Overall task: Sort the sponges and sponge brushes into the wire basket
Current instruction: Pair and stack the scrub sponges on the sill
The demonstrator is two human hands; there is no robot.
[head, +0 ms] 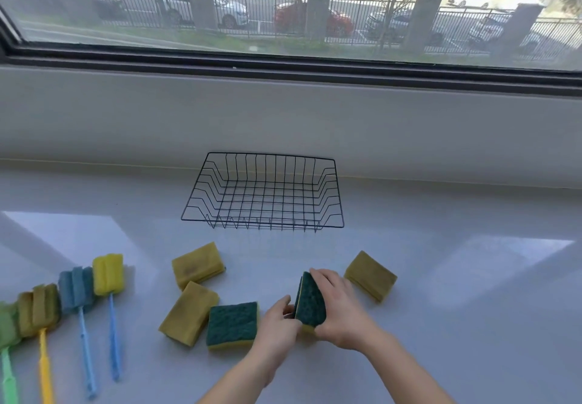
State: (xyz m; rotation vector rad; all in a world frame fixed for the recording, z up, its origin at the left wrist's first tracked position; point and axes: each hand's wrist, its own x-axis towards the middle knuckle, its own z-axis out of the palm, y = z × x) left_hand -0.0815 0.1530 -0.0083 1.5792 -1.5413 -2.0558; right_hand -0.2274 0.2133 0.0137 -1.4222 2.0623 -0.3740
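A sponge point(310, 301) was held on edge between left hand point(278, 325) and right hand point(338, 309), both curled on it; the wire basket point(271, 170) was seen straight ahead.

Street-facing room, white counter point(441, 277) under wide window point(283, 10), parked cars point(311, 19) outside

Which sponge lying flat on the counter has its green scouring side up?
The green-topped sponge just left of the left hand; the other three flat sponges show yellow on top. The held sponge stands on edge.
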